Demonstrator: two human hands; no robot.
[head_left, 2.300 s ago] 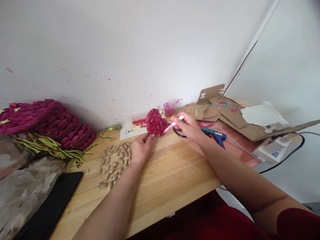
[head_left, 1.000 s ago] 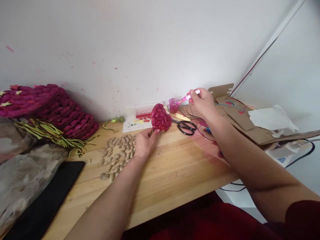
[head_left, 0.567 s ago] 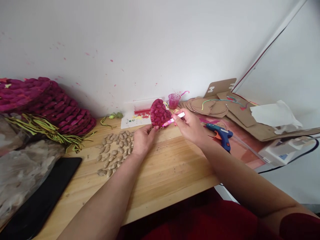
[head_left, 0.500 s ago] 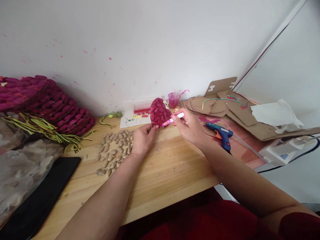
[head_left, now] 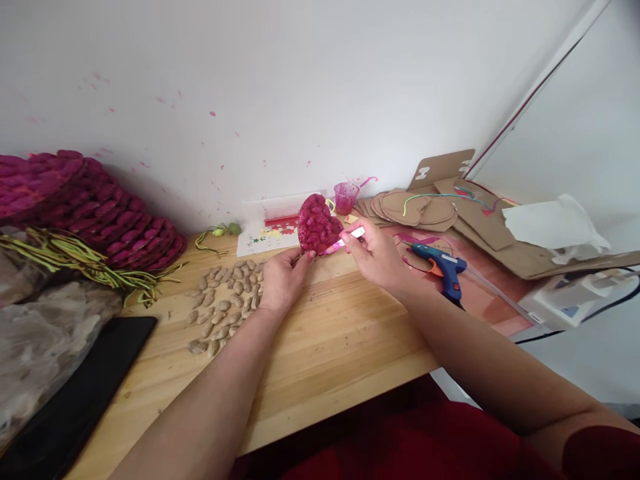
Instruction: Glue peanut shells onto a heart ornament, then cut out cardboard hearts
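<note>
L hand [head_left: 285,277] is pinching the lower edge of a magenta heart-shaped piece [head_left: 317,223], thumb and fingers nearly together; the piece is standing tilted just beyond the fingertips. R hand [head_left: 373,257] is closing thumb and fingers round a white-handled, pink-stained brush [head_left: 356,233], its tip pointing at the heart's lower R edge; can't tell if it's touching. Beyond R hand a pink cup [head_left: 346,199] is standing near the wall, w/ cut cardboard hearts [head_left: 405,208] lying to its R. A blue glue gun [head_left: 451,272] is lying R of R hand, close to the forearm; farther R, flat cardboard [head_left: 480,230] is bearing a crumpled white sheet [head_left: 553,223]. Loose peanuts [head_left: 223,310] are spreading just L of L hand, hand + forearm covering some. Behind them a star-covered card [head_left: 249,248] is lying partly hidden by the heart. Far L of L hand, stacked magenta pieces [head_left: 125,217], yellow-green strings [head_left: 65,253], a plastic bag [head_left: 55,347] & a black slab [head_left: 95,387] are crowding the tabletop [head_left: 330,353].
</note>
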